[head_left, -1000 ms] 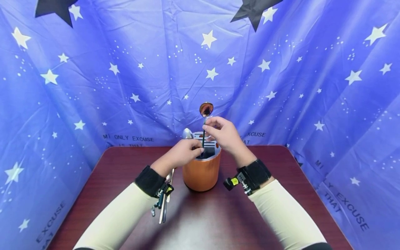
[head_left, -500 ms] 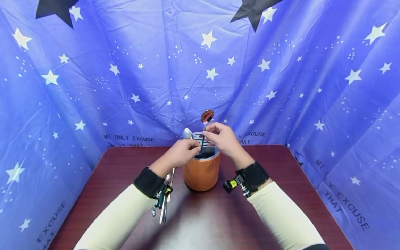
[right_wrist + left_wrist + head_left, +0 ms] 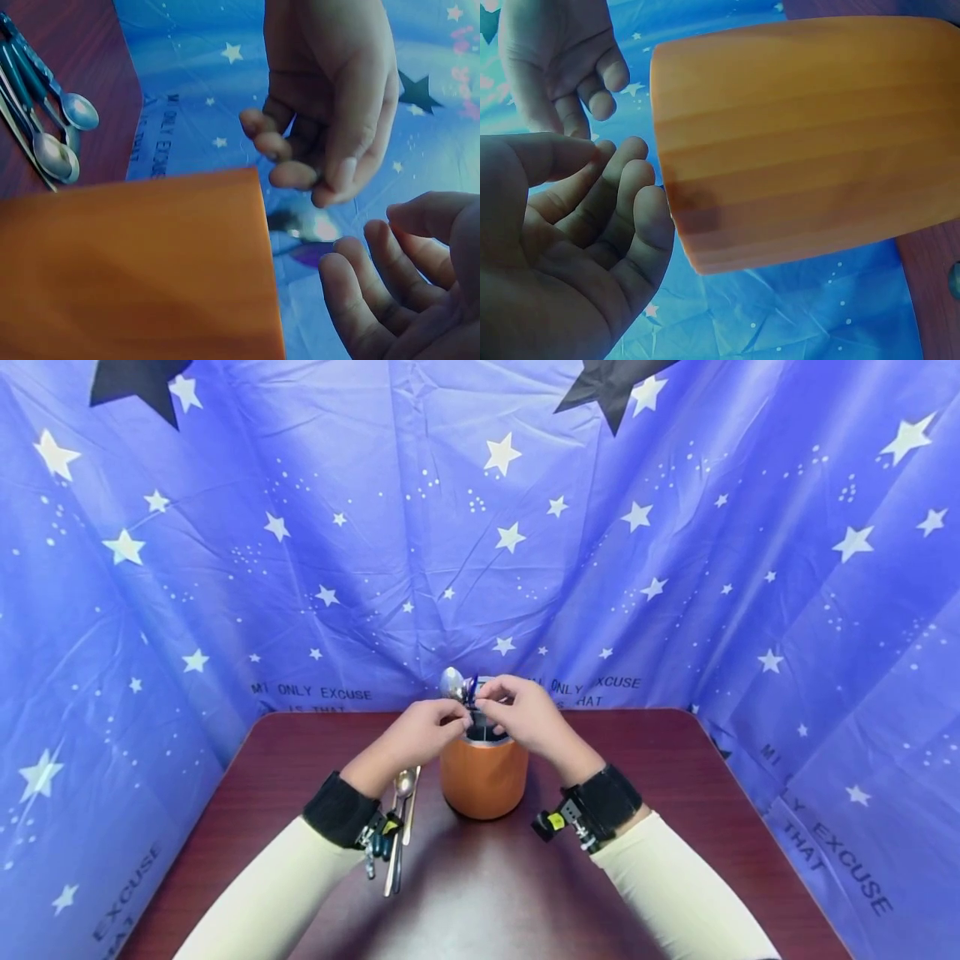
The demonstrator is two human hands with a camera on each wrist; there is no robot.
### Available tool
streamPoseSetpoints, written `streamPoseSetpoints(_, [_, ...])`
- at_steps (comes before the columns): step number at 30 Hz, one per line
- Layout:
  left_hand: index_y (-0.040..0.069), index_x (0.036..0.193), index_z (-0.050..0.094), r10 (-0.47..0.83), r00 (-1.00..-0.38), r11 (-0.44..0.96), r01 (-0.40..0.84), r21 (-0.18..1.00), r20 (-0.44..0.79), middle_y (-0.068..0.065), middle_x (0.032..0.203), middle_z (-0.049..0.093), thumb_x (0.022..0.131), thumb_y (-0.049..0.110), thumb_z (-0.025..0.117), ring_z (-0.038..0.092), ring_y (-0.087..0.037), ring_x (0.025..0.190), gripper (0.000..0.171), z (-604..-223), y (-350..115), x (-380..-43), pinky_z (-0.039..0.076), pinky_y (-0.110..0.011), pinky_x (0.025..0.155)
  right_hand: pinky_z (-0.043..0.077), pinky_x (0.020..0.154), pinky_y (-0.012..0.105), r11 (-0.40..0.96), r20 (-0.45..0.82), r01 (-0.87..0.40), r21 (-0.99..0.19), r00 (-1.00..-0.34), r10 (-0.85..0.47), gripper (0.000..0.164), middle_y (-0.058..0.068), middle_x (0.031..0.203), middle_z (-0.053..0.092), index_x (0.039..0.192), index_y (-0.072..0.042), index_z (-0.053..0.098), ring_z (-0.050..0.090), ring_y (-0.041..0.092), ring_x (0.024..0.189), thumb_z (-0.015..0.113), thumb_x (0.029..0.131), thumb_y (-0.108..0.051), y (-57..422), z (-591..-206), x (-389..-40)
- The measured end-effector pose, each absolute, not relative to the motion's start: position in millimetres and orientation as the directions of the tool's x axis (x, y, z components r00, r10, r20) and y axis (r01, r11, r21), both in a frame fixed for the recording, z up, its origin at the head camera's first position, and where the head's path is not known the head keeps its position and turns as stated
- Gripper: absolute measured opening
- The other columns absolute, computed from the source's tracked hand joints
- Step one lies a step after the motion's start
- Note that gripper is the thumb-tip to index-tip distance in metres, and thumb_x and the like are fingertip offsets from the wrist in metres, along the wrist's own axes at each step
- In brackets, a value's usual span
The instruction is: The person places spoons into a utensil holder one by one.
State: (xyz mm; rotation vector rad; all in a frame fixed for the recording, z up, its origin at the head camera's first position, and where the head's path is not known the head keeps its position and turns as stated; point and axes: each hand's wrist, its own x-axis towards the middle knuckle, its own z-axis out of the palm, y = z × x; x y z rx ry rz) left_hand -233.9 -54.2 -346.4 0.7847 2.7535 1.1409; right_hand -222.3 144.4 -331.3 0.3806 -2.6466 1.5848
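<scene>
An orange cylindrical utensil holder stands upright at the table's far middle. A silver spoon rises from its left back, bowl up. Beside that shows a spoon bowl with a purple sheen, partly behind my right fingertips; its handle is hidden. My right hand is over the rim with loosely bent fingers, and the right wrist view shows nothing in its grasp. At the rim's left side hovers my left hand, thumb and index tips close together, with nothing visible between them.
Several spoons lie on the dark red table left of the holder, partly under my left wrist in the head view. A blue curtain with stars surrounds the table at the back and sides.
The upright spoon has dropped down into the holder and shifted left; its bowl now shows low at the rim. My right hand came down and left with it, then loosened. My left hand drew slightly left.
</scene>
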Motion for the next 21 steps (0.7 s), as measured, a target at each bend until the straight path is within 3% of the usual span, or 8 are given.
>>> streamPoseSetpoints(5, [0.014, 0.100, 0.074, 0.495, -0.855, 0.594, 0.465, 0.656, 0.157, 0.002, 0.087, 0.065, 0.101, 0.024, 0.062, 0.055, -0.014, 0.076, 0.016, -351, -63, -229, 0.047, -0.032, 0.071, 0.057, 0.063, 0.034, 0.420, 0.190, -0.292, -0.859, -0.945, -0.268, 0.006, 0.008, 0.091, 0.071, 0.096, -0.011, 0.072, 0.066, 0.023, 0.071, 0.070, 0.095, -0.016, 132, -336, -213])
streamPoseSetpoints(12, [0.014, 0.088, 0.067, 0.545, -0.832, 0.618, 0.481, 0.622, 0.103, 0.006, 0.072, 0.054, 0.101, 0.026, 0.060, 0.050, -0.010, 0.067, 0.019, -362, -73, -220, 0.042, -0.029, 0.064, 0.053, 0.058, 0.030, 0.434, 0.173, -0.332, -0.837, -0.914, -0.366, 0.004, 0.009, 0.089, 0.071, 0.096, -0.015, 0.071, 0.065, 0.024, 0.069, 0.069, 0.096, -0.019, 123, -354, -201])
streamPoseSetpoints(21, [0.015, 0.081, 0.059, 0.553, -0.833, 0.661, 0.439, 0.609, 0.001, 0.006, 0.068, 0.045, 0.102, 0.024, 0.061, 0.042, -0.009, 0.060, 0.023, -388, -88, -210, 0.037, -0.027, 0.059, 0.051, 0.071, 0.027, 0.561, 0.167, -0.419, -0.713, -0.880, -0.445, 0.003, -0.013, 0.083, 0.067, 0.093, -0.022, 0.070, 0.062, 0.005, 0.078, 0.070, 0.095, -0.021, 111, -377, -190])
